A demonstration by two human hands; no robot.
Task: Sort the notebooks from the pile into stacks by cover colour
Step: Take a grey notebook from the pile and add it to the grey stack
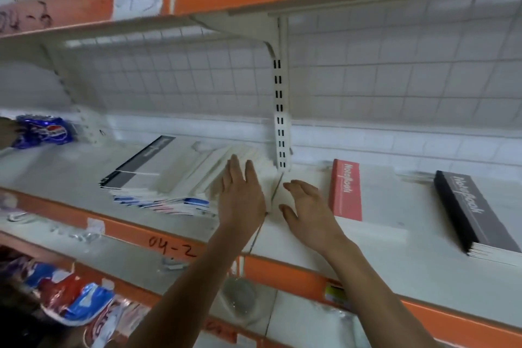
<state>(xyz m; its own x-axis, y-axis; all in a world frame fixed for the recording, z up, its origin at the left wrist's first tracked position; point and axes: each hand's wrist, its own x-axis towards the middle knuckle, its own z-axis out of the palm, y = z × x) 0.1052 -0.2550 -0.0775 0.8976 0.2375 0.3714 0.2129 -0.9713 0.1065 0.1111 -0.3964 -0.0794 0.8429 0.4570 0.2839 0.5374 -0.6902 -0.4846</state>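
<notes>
Bare arms [195, 277] reach up to the shelf [70, 175]. The left hand [243, 195] seems to rest with straight fingers [236, 169] flat on the pile [158, 178], at its edge just left of the slotted upright [281, 135]; it grips nothing. The right hand [308, 206], just right of the upright's foot, hovers with fingers loosely bent, also holding nothing. I judge the step to be taking the next notebook off the pile: the next move calls for sliding one cover free, reading its colour and carrying it past the upright. The pile is fanned and blurred, its notebooks lying flat with long axes slanting from the shelf front toward the upright's foot. Right of the upright lies the red stack [346, 192] and farther right the black stack [463, 206], both flat, spine bands running front to back.
</notes>
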